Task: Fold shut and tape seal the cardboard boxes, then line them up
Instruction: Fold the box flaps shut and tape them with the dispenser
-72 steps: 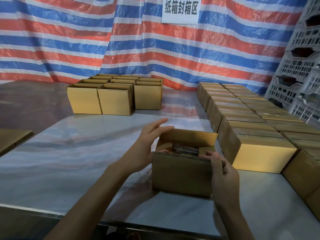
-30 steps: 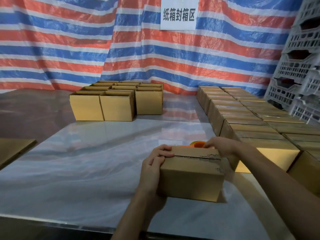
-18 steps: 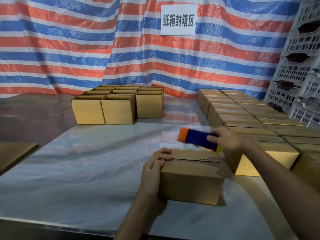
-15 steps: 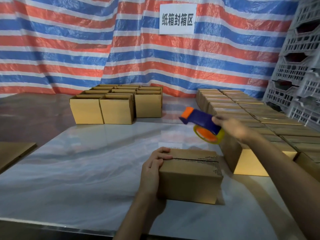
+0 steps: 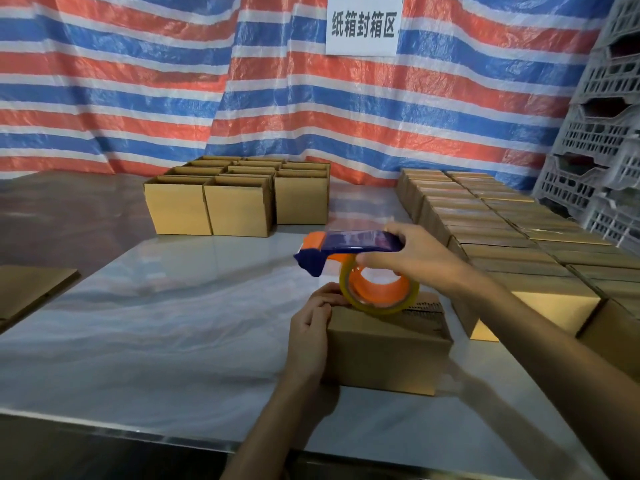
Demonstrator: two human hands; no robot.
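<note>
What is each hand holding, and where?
Right hand grips the tape gun by its blue handle; left hand holds the box at its left top edge.

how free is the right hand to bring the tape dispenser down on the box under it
Probably yes: the right hand holds the tape dispenser just above the box, nothing between them, and the left hand grips only the box's left edge.

glossy table (image 5: 145, 317), cardboard boxes (image 5: 239, 211) on it
</note>
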